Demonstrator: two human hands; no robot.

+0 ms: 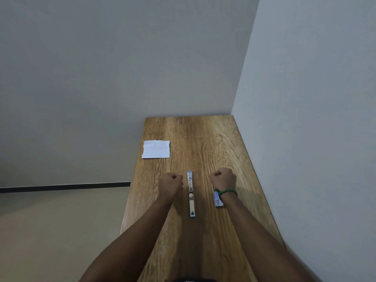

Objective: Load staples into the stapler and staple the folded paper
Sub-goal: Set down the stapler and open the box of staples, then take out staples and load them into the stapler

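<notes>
Two bare arms reach out over a long wooden counter (pixel 213 143) set in the corner of a room. The left hand (pixel 172 183) is a fist, its grip pressed together with nothing in it. The right hand (pixel 223 179) is a fist too, also holding nothing, and it has a green band (pixel 227 191) around the wrist. The stapler (pixel 191 194) lies between the two hands, swung open flat in one long silver line with blue ends. Neither hand touches it. A small blue and white staple box (pixel 217 199) lies just beside the right wrist, partly hidden by it. The folded paper (pixel 156 149) is white and lies flat by the counter's left edge, well apart from the hands.
</notes>
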